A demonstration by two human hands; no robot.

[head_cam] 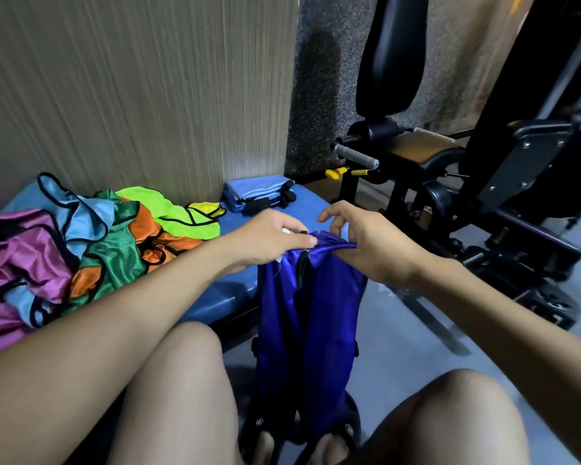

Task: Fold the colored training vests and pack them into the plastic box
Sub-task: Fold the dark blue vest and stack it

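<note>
The glossy royal-blue mesh training vest (311, 307) hangs between my knees, pinched along its top hem by my left hand (269, 238) and right hand (359, 239), close together. I judge slippage likely: the slick fabric could slide floorward. The unfolded multicoloured vest pile (81, 243) waits on the blue padded bench (215, 293); no plastic box is visible.

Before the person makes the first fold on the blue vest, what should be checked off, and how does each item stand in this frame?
1. Both hands on the vest: ok. The left hand and right hand pinch the top edge of the dark blue vest.
2. Vest hangs free: ok, it drops between the knees.
3. Vest flat and untwisted: not ok, it hangs bunched in vertical folds.
4. Free folding surface: ok, bare blue bench shows beside the pile of vests.
5. Plastic box within reach: cannot tell, none in view.
6. Earlier folded stack: ok, folded light blue vests sit at the bench's far end.
</note>
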